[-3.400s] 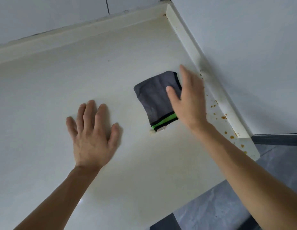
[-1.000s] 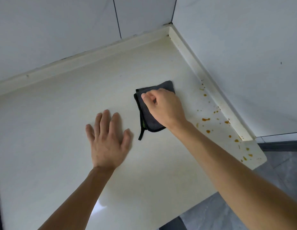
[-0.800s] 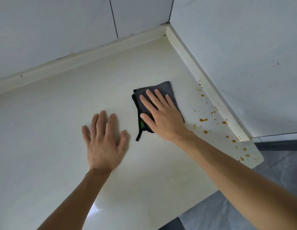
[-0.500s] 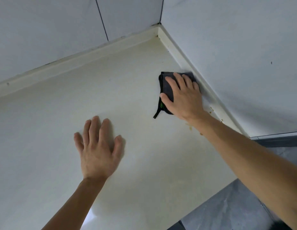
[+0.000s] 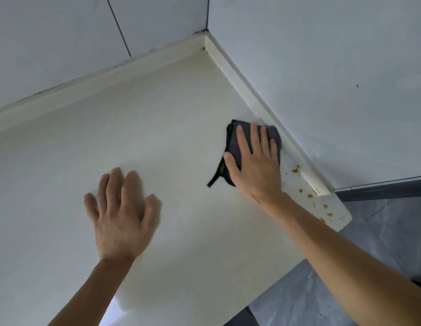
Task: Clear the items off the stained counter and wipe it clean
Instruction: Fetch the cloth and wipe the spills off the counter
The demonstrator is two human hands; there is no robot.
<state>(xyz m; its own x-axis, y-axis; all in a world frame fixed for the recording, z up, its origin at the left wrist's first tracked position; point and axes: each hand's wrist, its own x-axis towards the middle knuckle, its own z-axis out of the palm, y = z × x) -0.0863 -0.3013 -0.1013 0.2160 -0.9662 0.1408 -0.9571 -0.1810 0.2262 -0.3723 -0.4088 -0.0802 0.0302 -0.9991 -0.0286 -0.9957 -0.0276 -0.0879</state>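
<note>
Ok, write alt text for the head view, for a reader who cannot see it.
The right hand presses a dark grey cloth flat on a cream counter beside the side wall's trim. The left hand rests flat on the counter nearby. Orange stains dot the counter's near right corner.

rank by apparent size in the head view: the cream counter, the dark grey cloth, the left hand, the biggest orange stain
1. Cream counter.
2. Left hand, though nearness to the camera enlarges it.
3. Dark grey folded cloth, partly hidden under the right hand, so this placing against the left hand is unsure.
4. Biggest orange stain.
</note>
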